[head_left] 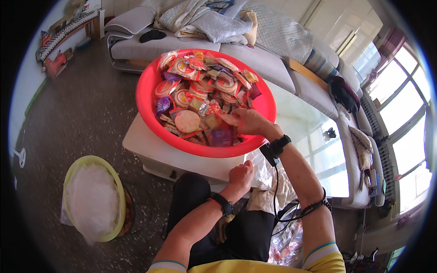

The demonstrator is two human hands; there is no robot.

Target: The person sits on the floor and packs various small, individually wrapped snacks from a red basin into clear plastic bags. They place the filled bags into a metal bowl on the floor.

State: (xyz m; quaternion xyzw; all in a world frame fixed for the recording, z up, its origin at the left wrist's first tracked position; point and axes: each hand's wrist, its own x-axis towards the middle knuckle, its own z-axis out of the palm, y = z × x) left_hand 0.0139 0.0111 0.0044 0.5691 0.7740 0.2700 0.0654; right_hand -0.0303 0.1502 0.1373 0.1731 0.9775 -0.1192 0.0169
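Observation:
A large red plastic basin [150, 131] sits on a white coffee table, heaped with individually wrapped snacks. Among them are round pale crackers in clear-and-red wrappers [187, 121] and a few purple packets [222, 137]. My right hand [248, 121] reaches over the basin's near right side, fingers extended down at the packets; nothing shows clearly held. Below the rim, my left hand [241, 176] is curled in a loose fist just in front of the table edge. Clear plastic film [260, 170] lies right beside it, and whether the fist grips anything is hidden.
A yellow-green tub [120, 194] filled with clear plastic bags [94, 201] stands on the floor at left. The white coffee table [153, 150] extends right under a glossy top. Past it runs a grey sofa [164, 47] with quilts. A black cable [276, 191] hangs by my right forearm.

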